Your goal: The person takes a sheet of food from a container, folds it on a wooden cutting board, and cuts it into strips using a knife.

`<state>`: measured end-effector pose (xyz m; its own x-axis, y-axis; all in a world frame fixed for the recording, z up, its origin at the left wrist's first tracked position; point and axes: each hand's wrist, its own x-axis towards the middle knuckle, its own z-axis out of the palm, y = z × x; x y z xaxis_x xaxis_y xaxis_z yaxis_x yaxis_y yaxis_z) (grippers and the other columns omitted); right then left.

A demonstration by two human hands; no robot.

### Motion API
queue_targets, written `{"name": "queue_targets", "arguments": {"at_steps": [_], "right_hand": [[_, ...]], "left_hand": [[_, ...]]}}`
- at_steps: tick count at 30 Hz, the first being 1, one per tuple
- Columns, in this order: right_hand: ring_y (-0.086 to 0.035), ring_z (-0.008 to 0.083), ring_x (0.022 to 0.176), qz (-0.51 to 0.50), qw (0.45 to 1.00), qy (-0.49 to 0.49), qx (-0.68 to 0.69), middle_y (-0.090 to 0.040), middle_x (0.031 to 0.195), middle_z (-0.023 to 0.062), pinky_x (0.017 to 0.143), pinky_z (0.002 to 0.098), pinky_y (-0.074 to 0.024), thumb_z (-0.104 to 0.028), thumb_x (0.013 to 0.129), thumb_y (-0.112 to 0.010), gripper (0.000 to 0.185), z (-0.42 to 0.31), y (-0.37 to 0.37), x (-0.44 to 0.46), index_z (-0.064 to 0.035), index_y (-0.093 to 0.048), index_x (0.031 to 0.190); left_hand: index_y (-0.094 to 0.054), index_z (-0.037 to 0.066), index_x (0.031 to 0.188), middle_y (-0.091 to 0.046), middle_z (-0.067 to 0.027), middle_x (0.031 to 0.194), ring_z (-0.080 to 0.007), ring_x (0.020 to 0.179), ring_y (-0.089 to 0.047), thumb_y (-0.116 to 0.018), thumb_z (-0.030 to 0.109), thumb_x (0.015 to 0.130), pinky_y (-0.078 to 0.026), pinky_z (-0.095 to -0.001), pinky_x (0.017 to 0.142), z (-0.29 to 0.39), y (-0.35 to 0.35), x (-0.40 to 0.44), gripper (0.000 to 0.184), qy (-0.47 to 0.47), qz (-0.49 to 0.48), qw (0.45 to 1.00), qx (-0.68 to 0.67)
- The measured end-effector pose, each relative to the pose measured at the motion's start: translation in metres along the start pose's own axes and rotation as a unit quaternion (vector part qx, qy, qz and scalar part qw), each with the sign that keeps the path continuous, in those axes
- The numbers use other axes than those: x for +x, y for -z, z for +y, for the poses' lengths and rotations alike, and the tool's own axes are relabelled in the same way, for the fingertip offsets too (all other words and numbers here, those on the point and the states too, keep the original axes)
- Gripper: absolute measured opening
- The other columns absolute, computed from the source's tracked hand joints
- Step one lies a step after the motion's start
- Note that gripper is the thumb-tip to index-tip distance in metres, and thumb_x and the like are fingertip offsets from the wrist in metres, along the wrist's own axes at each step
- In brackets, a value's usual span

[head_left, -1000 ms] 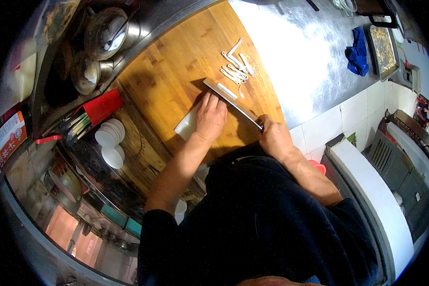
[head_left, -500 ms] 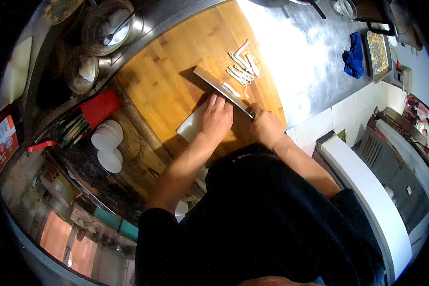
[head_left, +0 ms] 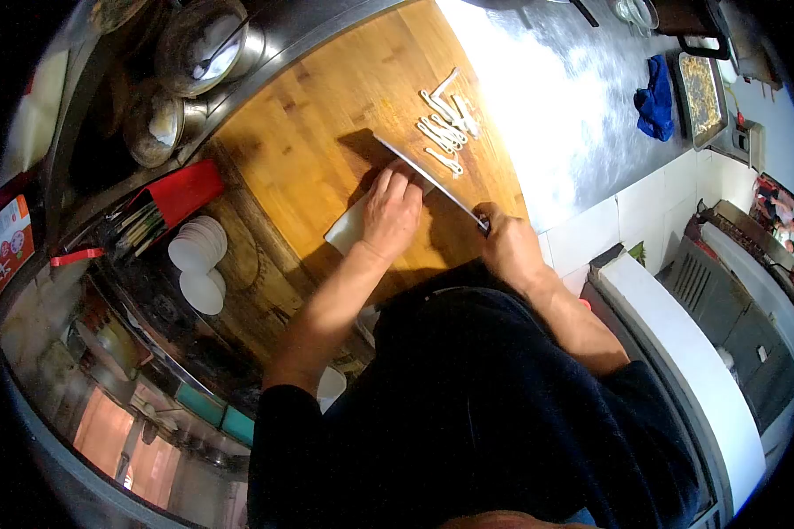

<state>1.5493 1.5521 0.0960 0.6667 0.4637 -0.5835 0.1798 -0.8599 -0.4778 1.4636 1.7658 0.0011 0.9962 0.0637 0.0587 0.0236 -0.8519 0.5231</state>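
Observation:
My right hand (head_left: 513, 249) is wrapped round the handle of a cleaver (head_left: 434, 185), whose blade slants up and left over the wooden cutting board (head_left: 318, 115). Close beside the blade, my left hand (head_left: 392, 214) presses with curled fingers on a flat white slab (head_left: 344, 231). I cannot tell what food the slab is, and the hand covers much of it. Beyond the blade lies a loose group of cut white strips (head_left: 448, 132). Whether the edge touches the slab is hidden.
Metal bowls (head_left: 201, 48) with white contents stand at upper left. Near the board's left side are stacked white discs (head_left: 198, 245) and a red container (head_left: 185, 192) of thin sticks. A blue cloth (head_left: 655, 99) and a metal tray (head_left: 700, 99) lie at upper right.
A piece that lay beside the blade is now nearer the other strips. My right hand and the cleaver have shifted right and slightly down. The left hand stays on the slab.

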Motion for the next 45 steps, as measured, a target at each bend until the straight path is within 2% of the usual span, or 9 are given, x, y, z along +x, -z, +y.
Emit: {"name": "queue_targets", "arguments": {"at_steps": [2,8,21,27,33,36,39,42,45], "right_hand": [[-0.074,0.0489,0.084,-0.009,1.000,0.006,-0.015,-0.074,0.086,0.0297,0.078,0.0566,-0.0603,-0.008,0.090,-0.069,0.028,0.009,-0.010,-0.005,-0.0034,-0.066,0.117],[-0.074,0.0493,0.083,-0.023,1.000,0.013,-0.010,-0.073,0.084,0.0299,0.076,0.0571,-0.0604,-0.007,0.090,-0.068,0.029,0.022,-0.014,-0.011,-0.0033,-0.064,0.118],[-0.075,0.0486,0.086,-0.052,0.998,-0.011,-0.024,-0.074,0.086,0.0301,0.079,0.0568,-0.0610,-0.005,0.090,-0.067,0.029,0.018,-0.009,-0.005,-0.0012,-0.061,0.118],[-0.075,0.0494,0.088,-0.058,0.998,-0.027,-0.020,-0.074,0.088,0.0308,0.080,0.0579,-0.0604,-0.005,0.089,-0.067,0.029,0.017,-0.018,-0.001,-0.0003,-0.060,0.116],[-0.075,0.0482,0.091,-0.079,0.995,-0.034,-0.046,-0.075,0.091,0.0293,0.082,0.0571,-0.0600,-0.008,0.090,-0.068,0.032,-0.003,-0.021,0.025,-0.0017,-0.059,0.120],[-0.076,0.0473,0.090,-0.076,0.996,-0.023,-0.046,-0.077,0.095,0.0280,0.083,0.0558,-0.0607,-0.011,0.088,-0.073,0.045,-0.020,-0.021,0.048,-0.0043,-0.061,0.131],[-0.074,0.0475,0.092,-0.042,0.999,-0.019,-0.019,-0.074,0.093,0.0309,0.085,0.0527,-0.0602,-0.006,0.088,-0.071,0.044,-0.022,-0.021,0.044,-0.0026,-0.065,0.131],[-0.075,0.0457,0.088,-0.010,1.000,-0.012,0.001,-0.074,0.090,0.0294,0.082,0.0508,-0.0611,-0.004,0.088,-0.070,0.049,-0.015,-0.008,0.040,-0.0040,-0.065,0.137],[-0.075,0.0442,0.083,0.035,0.999,0.000,0.001,-0.075,0.089,0.0286,0.080,0.0495,-0.0615,-0.003,0.090,-0.070,0.049,-0.003,0.004,0.029,-0.0045,-0.066,0.139]], "left_hand": [[-0.071,-0.004,0.095,-0.064,-0.0200,0.115,-0.0390,0.115,-0.061,-0.069,0.009,0.087,-0.054,-0.0497,0.105,-0.001,-0.001,-0.002,0.015,0.012,-0.038,0.999,0.006],[-0.071,-0.005,0.094,-0.063,-0.0214,0.115,-0.0407,0.115,-0.061,-0.068,0.007,0.088,-0.054,-0.0493,0.104,0.002,0.002,0.004,0.013,-0.014,0.016,1.000,0.006],[-0.070,-0.004,0.093,-0.062,-0.0203,0.113,-0.0407,0.115,-0.060,-0.068,0.007,0.088,-0.054,-0.0484,0.103,0.004,0.001,0.005,0.012,-0.013,0.009,1.000,0.011],[-0.069,-0.003,0.090,-0.062,-0.0188,0.109,-0.0382,0.107,-0.060,-0.067,0.006,0.087,-0.055,-0.0473,0.099,0.001,-0.004,0.002,0.009,0.007,-0.005,1.000,0.006],[-0.069,-0.001,0.087,-0.063,-0.0179,0.106,-0.0361,0.106,-0.060,-0.066,0.006,0.087,-0.056,-0.0452,0.096,0.004,-0.002,0.003,0.008,0.006,-0.010,1.000,0.004],[-0.071,-0.001,0.089,-0.063,-0.0176,0.106,-0.0354,0.104,-0.060,-0.065,0.007,0.088,-0.056,-0.0447,0.094,0.000,-0.008,0.001,0.009,-0.006,-0.009,0.999,0.038],[-0.072,-0.001,0.094,-0.063,-0.0182,0.109,-0.0368,0.110,-0.061,-0.065,0.008,0.090,-0.056,-0.0446,0.098,0.001,-0.006,-0.001,0.013,0.013,-0.008,0.999,0.034],[-0.072,-0.004,0.111,-0.065,-0.0217,0.125,-0.0420,0.131,-0.059,-0.067,0.009,0.095,-0.053,-0.0454,0.110,0.002,-0.003,0.000,0.021,0.018,-0.007,1.000,0.001],[-0.072,-0.004,0.114,-0.065,-0.0229,0.129,-0.0426,0.133,-0.058,-0.068,0.009,0.097,-0.052,-0.0471,0.111,0.001,0.001,0.002,0.023,0.007,0.032,0.998,-0.046]]}}
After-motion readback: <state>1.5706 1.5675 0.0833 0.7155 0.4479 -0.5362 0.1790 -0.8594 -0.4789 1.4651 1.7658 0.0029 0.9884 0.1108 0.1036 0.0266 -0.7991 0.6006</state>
